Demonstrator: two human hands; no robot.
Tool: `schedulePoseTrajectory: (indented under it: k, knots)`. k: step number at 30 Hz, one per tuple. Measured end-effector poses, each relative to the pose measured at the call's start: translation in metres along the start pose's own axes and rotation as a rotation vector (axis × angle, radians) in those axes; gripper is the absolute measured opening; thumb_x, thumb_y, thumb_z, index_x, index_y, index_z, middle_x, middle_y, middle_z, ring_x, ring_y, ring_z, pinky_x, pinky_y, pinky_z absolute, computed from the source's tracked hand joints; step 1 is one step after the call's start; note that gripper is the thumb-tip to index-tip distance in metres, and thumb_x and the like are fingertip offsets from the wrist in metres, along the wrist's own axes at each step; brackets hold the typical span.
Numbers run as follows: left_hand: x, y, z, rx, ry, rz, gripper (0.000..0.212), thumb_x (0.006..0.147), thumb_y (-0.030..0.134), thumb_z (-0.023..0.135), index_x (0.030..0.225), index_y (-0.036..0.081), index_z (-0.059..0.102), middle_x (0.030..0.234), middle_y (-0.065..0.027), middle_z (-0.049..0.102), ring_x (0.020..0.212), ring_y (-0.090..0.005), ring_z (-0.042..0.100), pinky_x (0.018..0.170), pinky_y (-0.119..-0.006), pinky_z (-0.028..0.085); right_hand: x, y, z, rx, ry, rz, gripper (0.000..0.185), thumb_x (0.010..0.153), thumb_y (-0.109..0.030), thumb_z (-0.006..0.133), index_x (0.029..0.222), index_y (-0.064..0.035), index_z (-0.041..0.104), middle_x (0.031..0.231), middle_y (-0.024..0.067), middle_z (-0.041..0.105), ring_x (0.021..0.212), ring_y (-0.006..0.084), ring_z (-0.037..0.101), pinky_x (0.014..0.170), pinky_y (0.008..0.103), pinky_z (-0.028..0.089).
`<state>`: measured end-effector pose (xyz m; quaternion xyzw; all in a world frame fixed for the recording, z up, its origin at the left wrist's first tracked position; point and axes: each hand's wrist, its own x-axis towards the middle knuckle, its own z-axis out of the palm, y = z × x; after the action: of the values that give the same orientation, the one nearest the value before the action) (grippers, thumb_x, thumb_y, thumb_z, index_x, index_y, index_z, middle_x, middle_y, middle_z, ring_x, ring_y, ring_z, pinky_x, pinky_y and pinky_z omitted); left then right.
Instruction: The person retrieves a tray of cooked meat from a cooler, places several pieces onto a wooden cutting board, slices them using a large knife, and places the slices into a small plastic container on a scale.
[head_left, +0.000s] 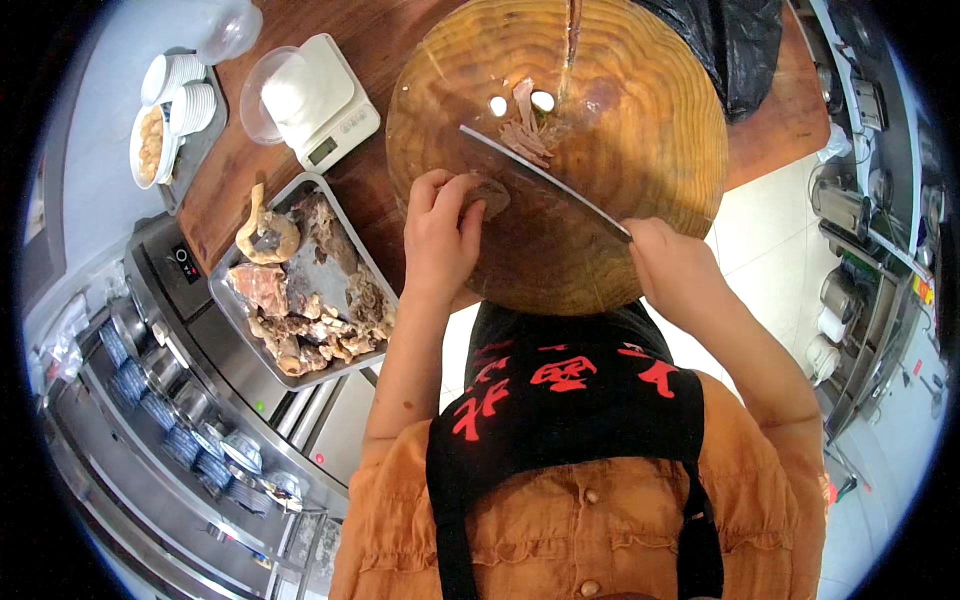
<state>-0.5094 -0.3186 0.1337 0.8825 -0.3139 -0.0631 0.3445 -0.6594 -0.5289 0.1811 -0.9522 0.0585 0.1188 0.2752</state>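
Observation:
My right hand (664, 259) grips the near end of a knife (544, 181), probably a cleaver, seen almost edge-on, its blade slanting up and left across a round wooden chopping block (660, 150). My left hand (450, 221) holds a piece of brown meat (491, 196) on the block, left of the blade. Beyond the blade lie several slices of cooked meat (526, 139). Two small white pieces (542, 100), perhaps egg, sit beside them. The knife's handle is hidden in my right fist.
A metal tray (296, 202) of cooked meat cuts stands on my left. Past it are a white digital scale (330, 101) and a clear plastic bowl (259, 90). Stacked white cups (191, 109) stand far left. A black plastic bag (739, 60) lies at the block's far right.

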Motion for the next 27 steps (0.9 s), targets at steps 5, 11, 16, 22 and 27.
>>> schedulePoseTrajectory:
  k: [5,11,16,22,27]
  knots:
    - [-0.003,-0.007,0.002,0.049,0.013,0.032,0.025,0.07,0.002,0.065,0.095,0.002,0.058,0.099,-0.0161,0.051,0.085,-0.0317,0.054,0.072,-0.036,0.046,-0.014,-0.017,-0.018,0.029,-0.15,-0.028,0.03,0.073,-0.001,0.051,0.102,-0.0018,0.045,0.084,0.0153,0.052,0.067,0.034,0.057,0.055,0.0413,0.047]
    - [-0.001,-0.002,0.001,0.016,0.011,0.004,0.025,0.071,0.004,0.065,0.094,0.0,0.057,0.101,-0.018,0.052,0.087,-0.0335,0.055,0.073,-0.037,0.047,0.012,-0.023,0.015,0.042,-0.15,-0.021,0.017,0.077,-0.003,0.046,0.093,-0.0021,0.042,0.084,0.0176,0.051,0.064,0.0352,0.058,0.054,0.0425,0.048]
    - [-0.01,-0.01,0.006,0.046,0.021,-0.026,0.028,0.072,0.005,0.066,0.098,0.0,0.056,0.103,-0.0195,0.05,0.092,-0.0356,0.053,0.077,-0.037,0.045,0.033,-0.035,0.02,0.039,-0.132,-0.048,0.014,0.079,-0.004,0.044,0.093,-0.0024,0.041,0.084,0.017,0.052,0.066,0.0355,0.059,0.053,0.0425,0.049]
    - [-0.023,-0.016,0.009,0.021,0.068,-0.053,0.034,0.073,0.003,0.066,0.104,0.002,0.054,0.107,-0.0184,0.047,0.093,-0.0344,0.052,0.078,-0.037,0.045,0.005,-0.004,0.012,-0.121,-0.013,-0.121,0.024,0.077,-0.006,0.048,0.1,-0.0031,0.045,0.081,0.0122,0.051,0.062,0.0272,0.06,0.05,0.0363,0.049]
    - [-0.032,-0.014,0.011,-0.005,0.104,-0.065,0.035,0.07,0.005,0.068,0.102,0.002,0.054,0.108,-0.018,0.046,0.097,-0.0342,0.051,0.077,-0.038,0.046,-0.006,-0.008,0.007,-0.202,0.098,-0.18,0.029,0.074,-0.008,0.05,0.103,-0.0041,0.048,0.077,0.0085,0.049,0.058,0.02,0.058,0.047,0.0314,0.048]
